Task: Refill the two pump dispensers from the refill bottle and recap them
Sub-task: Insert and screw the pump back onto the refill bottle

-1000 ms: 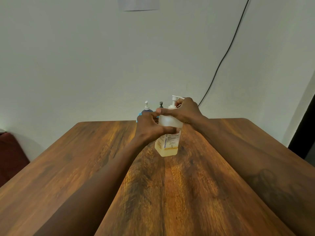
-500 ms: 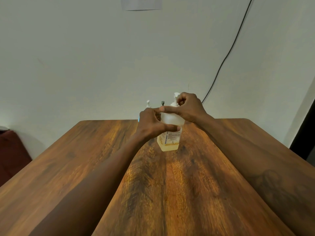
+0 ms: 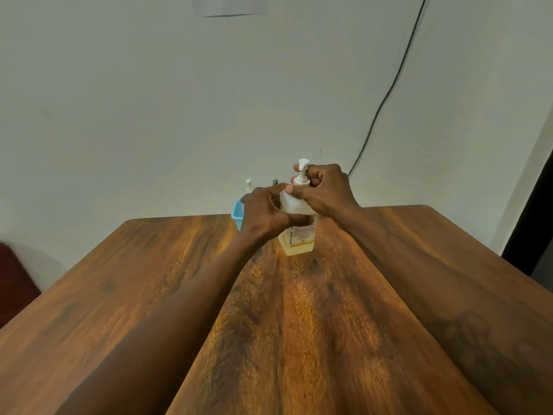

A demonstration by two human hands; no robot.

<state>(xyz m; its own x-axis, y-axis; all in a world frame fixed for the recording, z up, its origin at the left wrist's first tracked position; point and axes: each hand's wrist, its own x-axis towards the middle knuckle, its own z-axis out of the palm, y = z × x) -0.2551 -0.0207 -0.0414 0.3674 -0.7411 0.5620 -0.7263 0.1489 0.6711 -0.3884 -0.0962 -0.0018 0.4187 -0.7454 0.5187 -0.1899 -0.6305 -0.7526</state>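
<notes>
While it stands upright on the wooden table [image 3: 179, 295], long axis vertical, the pump dispenser [image 3: 299, 235] holds a shallow layer of yellow liquid, and its white pump head [image 3: 302, 172] points toward the camera. The left hand [image 3: 266, 214] grasps its body; the right hand [image 3: 326, 190] pinches the pump collar. Behind the dispenser, partly hidden by the left hand, sits a blue container [image 3: 237, 215] with two more pump tops [image 3: 248, 184]. A black cable [image 3: 386, 100] runs down the wall behind it.

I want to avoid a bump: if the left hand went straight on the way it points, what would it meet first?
The left hand points away, gripping the dispenser. Straight beyond it probably comes the blue tub holding two more pumps, though depth is unclear.
</notes>
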